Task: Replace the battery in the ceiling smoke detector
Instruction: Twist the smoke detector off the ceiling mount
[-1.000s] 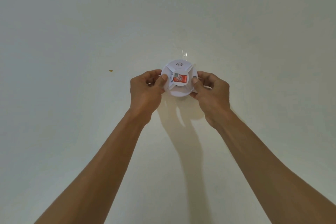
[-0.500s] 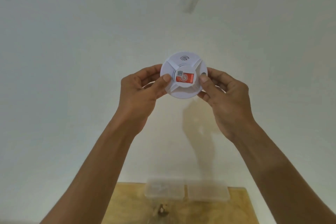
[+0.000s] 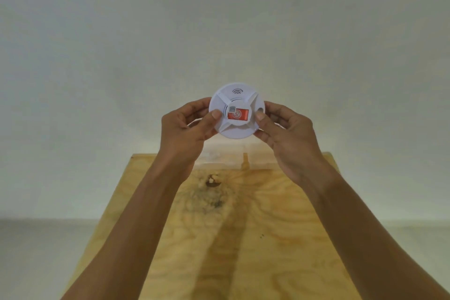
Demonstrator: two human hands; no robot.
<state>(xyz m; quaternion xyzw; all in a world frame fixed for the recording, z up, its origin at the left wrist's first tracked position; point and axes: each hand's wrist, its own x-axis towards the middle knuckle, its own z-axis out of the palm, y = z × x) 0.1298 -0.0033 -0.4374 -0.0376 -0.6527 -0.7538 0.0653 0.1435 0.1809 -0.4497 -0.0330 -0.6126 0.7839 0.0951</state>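
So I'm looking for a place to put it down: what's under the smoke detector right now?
Below the smoke detector, held by the left hand and right hand, lies a wooden table. Blurry clear containers at its far edge are partly hidden.

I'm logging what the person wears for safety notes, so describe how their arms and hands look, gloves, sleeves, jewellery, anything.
Both arms are bare all the way to the frame's bottom edge, with no sleeves in view. The left hand and right hand wear no gloves. No rings, watch or wristband show, and the thumbnails are short and unpainted.
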